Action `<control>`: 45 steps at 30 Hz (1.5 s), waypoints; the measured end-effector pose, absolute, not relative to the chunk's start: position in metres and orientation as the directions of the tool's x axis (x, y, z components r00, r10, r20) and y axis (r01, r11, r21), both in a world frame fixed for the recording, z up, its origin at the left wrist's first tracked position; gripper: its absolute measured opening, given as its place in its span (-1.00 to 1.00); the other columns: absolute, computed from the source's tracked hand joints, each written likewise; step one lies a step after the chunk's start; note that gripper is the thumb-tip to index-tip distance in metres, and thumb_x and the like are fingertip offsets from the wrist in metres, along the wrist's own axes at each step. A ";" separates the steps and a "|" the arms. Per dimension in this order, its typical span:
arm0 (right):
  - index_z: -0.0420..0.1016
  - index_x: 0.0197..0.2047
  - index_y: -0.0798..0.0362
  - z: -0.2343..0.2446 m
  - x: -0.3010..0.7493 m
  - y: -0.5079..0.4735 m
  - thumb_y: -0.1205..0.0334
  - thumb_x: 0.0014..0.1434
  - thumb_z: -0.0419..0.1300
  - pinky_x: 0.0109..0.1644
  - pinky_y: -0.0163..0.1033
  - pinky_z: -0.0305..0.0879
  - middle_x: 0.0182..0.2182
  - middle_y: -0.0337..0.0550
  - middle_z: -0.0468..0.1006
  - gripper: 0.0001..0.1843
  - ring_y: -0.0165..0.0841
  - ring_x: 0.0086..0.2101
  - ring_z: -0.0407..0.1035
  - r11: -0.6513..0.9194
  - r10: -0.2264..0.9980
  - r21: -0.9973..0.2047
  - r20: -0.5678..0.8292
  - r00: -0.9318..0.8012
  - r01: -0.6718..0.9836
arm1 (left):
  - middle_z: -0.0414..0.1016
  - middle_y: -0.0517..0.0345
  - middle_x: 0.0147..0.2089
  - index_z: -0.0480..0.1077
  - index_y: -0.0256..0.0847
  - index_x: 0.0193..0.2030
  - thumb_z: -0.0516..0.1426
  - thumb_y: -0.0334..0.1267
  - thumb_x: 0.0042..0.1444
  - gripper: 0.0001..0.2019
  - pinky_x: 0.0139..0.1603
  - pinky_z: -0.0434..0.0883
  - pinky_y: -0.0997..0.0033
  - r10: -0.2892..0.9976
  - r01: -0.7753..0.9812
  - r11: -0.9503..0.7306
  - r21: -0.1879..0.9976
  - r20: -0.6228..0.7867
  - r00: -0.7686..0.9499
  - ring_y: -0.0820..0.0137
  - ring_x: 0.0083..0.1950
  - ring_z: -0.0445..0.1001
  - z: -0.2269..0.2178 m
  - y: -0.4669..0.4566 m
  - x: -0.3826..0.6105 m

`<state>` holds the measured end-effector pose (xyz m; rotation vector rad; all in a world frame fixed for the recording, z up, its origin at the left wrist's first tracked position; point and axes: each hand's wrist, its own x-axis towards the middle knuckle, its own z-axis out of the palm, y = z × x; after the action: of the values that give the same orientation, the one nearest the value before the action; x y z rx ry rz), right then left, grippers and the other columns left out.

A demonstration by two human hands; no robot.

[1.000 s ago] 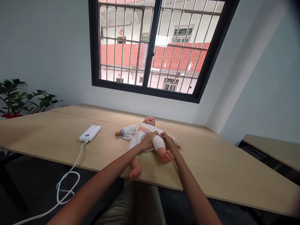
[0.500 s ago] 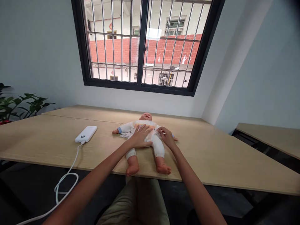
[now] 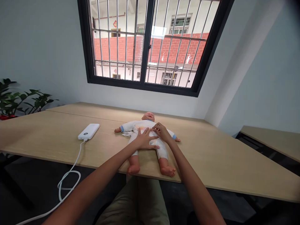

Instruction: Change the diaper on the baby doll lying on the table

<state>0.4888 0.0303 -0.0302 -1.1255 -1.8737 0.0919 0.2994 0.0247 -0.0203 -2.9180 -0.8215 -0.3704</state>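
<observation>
The left hand [image 3: 146, 139] and right hand [image 3: 162, 132] hide a baby doll's [image 3: 142, 125] middle.

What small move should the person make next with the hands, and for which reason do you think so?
Probably the left hand should draw the loose white cloth flap in toward the baby doll. The flap lies out on the table, and that hand is nearest to it, while the right hand is occupied at the front of the doll's white suit.
</observation>
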 end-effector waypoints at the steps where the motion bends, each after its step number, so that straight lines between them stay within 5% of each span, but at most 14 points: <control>1: 0.56 -0.25 0.12 -0.032 0.488 0.032 0.32 0.19 0.10 -0.16 -0.31 0.26 -0.25 -0.08 0.41 -0.80 -0.45 -0.29 0.32 0.566 0.742 -0.496 0.654 -0.145 0.659 | -0.12 -0.11 0.46 0.24 0.16 0.31 -0.11 0.47 0.08 -0.24 0.20 -0.37 -0.54 0.503 0.524 -0.852 -0.015 0.259 0.825 -0.17 0.45 -0.23 -0.022 0.025 0.299; 12: 0.44 -0.20 0.14 -0.046 0.484 0.038 0.07 -0.01 0.24 -0.23 -0.30 0.24 -0.30 -0.15 0.44 -0.65 -0.45 -0.37 0.28 0.468 0.789 -0.697 0.606 0.098 0.544 | -0.17 -0.19 0.46 0.21 0.19 0.31 -0.12 0.49 0.05 -0.23 0.23 -0.35 -0.49 0.491 0.525 -0.850 -0.046 0.292 0.821 0.03 0.49 -0.32 -0.030 0.027 0.299; 19: 0.35 -0.21 0.13 -0.046 0.481 0.042 -0.04 -0.11 0.28 -0.32 -0.31 0.19 -0.48 -0.26 0.34 -0.51 -0.45 -0.45 0.21 0.412 0.822 -0.744 0.553 0.138 0.527 | -0.18 -0.18 0.46 0.24 0.17 0.30 -0.15 0.50 0.05 -0.22 0.22 -0.36 -0.50 0.477 0.512 -0.858 -0.044 0.304 0.825 -0.02 0.48 -0.26 -0.032 0.028 0.299; 24: 0.34 -0.11 0.14 -0.047 0.482 0.041 -0.09 -0.09 0.27 -0.31 -0.31 0.26 -0.31 -0.13 0.41 -0.42 -0.43 -0.39 0.27 0.467 0.788 -0.809 0.564 0.247 0.357 | -0.22 -0.12 0.48 0.17 0.25 0.32 -0.14 0.48 0.07 -0.26 0.23 -0.31 -0.50 0.466 0.505 -0.863 -0.023 0.348 0.814 -0.03 0.47 -0.23 -0.032 0.028 0.297; 29: 0.36 -0.13 0.17 -0.041 0.491 0.038 -0.09 -0.06 0.16 -0.18 -0.26 0.33 -0.22 -0.01 0.45 -0.46 -0.38 -0.30 0.33 0.492 0.677 -0.822 0.568 0.468 0.286 | 0.05 0.04 0.41 0.16 0.19 0.32 -0.04 0.43 0.09 -0.28 0.31 -0.19 -0.39 0.449 0.487 -0.873 0.017 0.418 0.790 -0.01 0.44 -0.07 -0.031 0.028 0.292; 33: 0.40 -0.18 0.16 -0.037 0.507 0.035 0.08 -0.18 0.14 -0.10 -0.24 0.33 -0.17 0.00 0.48 -0.52 -0.34 -0.21 0.37 0.433 0.776 -0.869 0.494 0.391 0.239 | 0.15 -0.07 0.36 0.13 -0.02 0.35 0.07 0.38 0.06 -0.19 0.37 -0.14 -0.23 0.488 0.501 -0.860 0.096 0.440 0.754 -0.05 0.40 0.00 -0.027 0.023 0.289; 39: 0.38 -0.12 0.15 -0.037 0.536 0.022 0.01 -0.10 0.14 -0.05 -0.25 0.36 -0.05 0.00 0.45 -0.49 -0.35 -0.13 0.37 0.347 0.807 -0.928 0.368 0.462 0.133 | 0.39 0.04 0.14 0.36 -0.13 0.05 -0.03 0.17 0.28 -0.54 0.33 -0.13 -0.33 0.509 0.533 -0.839 0.108 0.500 0.701 0.13 0.27 0.20 -0.011 0.017 0.323; 45: 0.37 -0.17 0.16 -0.047 0.551 0.001 -0.02 -0.03 0.19 -0.32 -0.36 0.31 -0.22 -0.01 0.48 -0.55 -0.43 -0.35 0.37 0.211 0.844 -0.972 0.235 0.482 0.104 | 0.45 0.00 0.00 0.44 -0.21 -0.19 0.24 -0.06 0.10 -0.73 0.29 -0.01 -0.28 0.571 0.614 -0.789 0.011 0.381 0.727 0.10 0.17 0.26 -0.002 0.023 0.378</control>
<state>0.5506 0.0015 -0.0469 -1.2721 -0.9590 0.6424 0.3784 0.0231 -0.0019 -2.8110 -0.9684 -0.5613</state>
